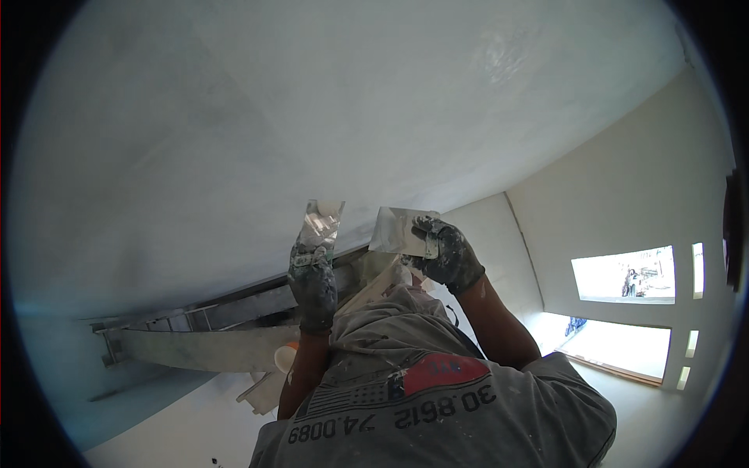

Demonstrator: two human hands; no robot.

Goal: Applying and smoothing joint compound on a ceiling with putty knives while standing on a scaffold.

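My left hand point(314, 285), in a dark glove smeared with white, is closed around a putty knife point(321, 228). Its metal blade points up and carries a small pale lump near the tip. To the right, my right hand point(446, 251), gloved and spattered the same way, grips a wide flat scraper blade point(390, 231) by its right end. The two blades are side by side with a gap between them. Both are in front of a large smooth grey-white plastered surface point(351, 101), and I cannot tell whether either touches it.
Below on the left are a long pale beam point(211, 349) and a railing point(168, 321). Near my left forearm shows a round white object point(285, 358) with orange beside it. At the right, a pale wall point(624, 179) has a bright window point(624, 274) and a larger opening point(624, 349).
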